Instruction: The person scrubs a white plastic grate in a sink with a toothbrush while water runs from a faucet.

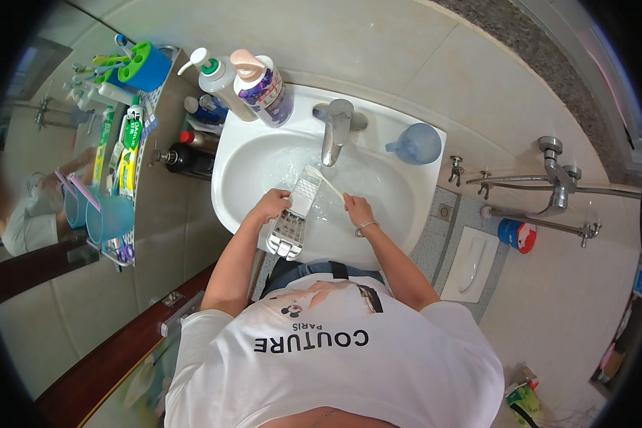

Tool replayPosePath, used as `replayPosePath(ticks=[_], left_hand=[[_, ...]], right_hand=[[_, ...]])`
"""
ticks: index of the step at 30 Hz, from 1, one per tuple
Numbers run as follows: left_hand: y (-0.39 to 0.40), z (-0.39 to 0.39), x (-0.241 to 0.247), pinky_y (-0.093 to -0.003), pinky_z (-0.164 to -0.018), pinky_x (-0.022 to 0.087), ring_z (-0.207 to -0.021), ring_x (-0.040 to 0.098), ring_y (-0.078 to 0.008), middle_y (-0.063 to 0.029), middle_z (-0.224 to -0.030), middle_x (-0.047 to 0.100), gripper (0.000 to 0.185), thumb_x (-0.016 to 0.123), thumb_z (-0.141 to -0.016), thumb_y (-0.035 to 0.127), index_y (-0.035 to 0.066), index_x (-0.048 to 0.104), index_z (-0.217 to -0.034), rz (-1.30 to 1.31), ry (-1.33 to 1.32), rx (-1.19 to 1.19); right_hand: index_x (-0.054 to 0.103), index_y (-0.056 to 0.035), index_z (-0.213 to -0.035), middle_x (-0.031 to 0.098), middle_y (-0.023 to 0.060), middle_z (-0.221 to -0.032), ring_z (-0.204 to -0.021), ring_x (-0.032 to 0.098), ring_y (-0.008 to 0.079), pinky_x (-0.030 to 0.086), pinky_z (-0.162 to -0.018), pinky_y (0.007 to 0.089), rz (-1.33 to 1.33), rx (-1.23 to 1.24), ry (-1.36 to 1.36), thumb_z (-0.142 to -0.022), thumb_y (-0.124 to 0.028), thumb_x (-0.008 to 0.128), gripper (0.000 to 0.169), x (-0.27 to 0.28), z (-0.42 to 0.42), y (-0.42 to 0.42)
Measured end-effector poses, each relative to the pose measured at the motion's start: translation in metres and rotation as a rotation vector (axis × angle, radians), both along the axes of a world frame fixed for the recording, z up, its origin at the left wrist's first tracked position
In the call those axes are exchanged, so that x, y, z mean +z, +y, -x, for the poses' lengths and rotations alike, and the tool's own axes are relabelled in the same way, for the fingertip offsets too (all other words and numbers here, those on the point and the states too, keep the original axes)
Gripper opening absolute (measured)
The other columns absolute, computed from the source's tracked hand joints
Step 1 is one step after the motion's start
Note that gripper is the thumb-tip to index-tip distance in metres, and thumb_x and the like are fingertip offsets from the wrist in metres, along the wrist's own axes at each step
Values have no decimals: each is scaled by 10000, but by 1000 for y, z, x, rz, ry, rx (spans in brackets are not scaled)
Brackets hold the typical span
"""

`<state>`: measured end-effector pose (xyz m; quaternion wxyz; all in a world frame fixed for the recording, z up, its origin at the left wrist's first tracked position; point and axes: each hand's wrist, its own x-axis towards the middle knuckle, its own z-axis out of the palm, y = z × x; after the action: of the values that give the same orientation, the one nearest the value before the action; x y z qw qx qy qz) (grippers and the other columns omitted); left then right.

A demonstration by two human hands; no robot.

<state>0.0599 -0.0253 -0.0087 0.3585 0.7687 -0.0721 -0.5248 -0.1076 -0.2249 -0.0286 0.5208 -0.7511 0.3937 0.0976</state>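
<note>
My left hand (272,205) grips the side of a long white plastic hinged device (306,196), tilted over the basin of a white ceramic sink (385,224). The device's far half has a bumpy surface, while a grid of small square cells fills the half nearer me. In my right hand (358,208) is a pale-handled toothbrush (329,184), its head at the far end of the device. Whether the bristles touch it, I cannot tell. Above the basin is a chrome faucet (338,128), with stirred water beneath.
Two pump bottles (267,93) stand at the sink's back left corner, and a blue translucent cup (420,143) at its right. On the left, a mirror shelf carries a toothbrush holder (147,67), toothpaste (131,144) and a cup (109,219). A squat toilet (471,262) lies right.
</note>
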Motion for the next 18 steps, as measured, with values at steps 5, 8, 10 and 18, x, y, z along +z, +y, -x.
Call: replayPosePath(ticks=[5, 8, 10, 18], left_hand=[[2, -1, 3, -290, -656, 450, -678, 575, -180, -116, -793, 633, 345, 527, -678, 77, -24, 628, -992, 29, -15, 3], [3, 2, 4, -297, -662, 448, -680, 574, -185, -118, -796, 633, 345, 525, -674, 65, -29, 627, -990, 88, 50, 51], [11, 2, -3, -294, -649, 445, -670, 568, -178, -108, -784, 629, 340, 523, -676, 60, -31, 627, -986, 125, 44, 66], [9, 3, -8, -286, -588, 437, -628, 553, -162, -99, -754, 623, 346, 524, -677, 74, -17, 628, -994, 74, 96, 77]], right_hand=[[523, -48, -590, 477, 72, -514, -493, 470, 186, 394, -525, 338, -35, -87, 36, -847, -438, 456, 472, -26, 8, 0], [503, -53, -590, 443, 50, -491, -424, 422, 166, 366, -444, 323, -106, -140, 61, -848, -433, 468, 461, -30, 6, -2], [493, -56, -595, 424, 37, -482, -389, 395, 156, 345, -400, 309, -155, -153, 63, -849, -430, 474, 453, -25, 1, -2], [463, -61, -576, 395, 17, -464, -341, 360, 140, 302, -342, 294, -231, -267, 64, -847, -434, 486, 462, -23, 5, 3]])
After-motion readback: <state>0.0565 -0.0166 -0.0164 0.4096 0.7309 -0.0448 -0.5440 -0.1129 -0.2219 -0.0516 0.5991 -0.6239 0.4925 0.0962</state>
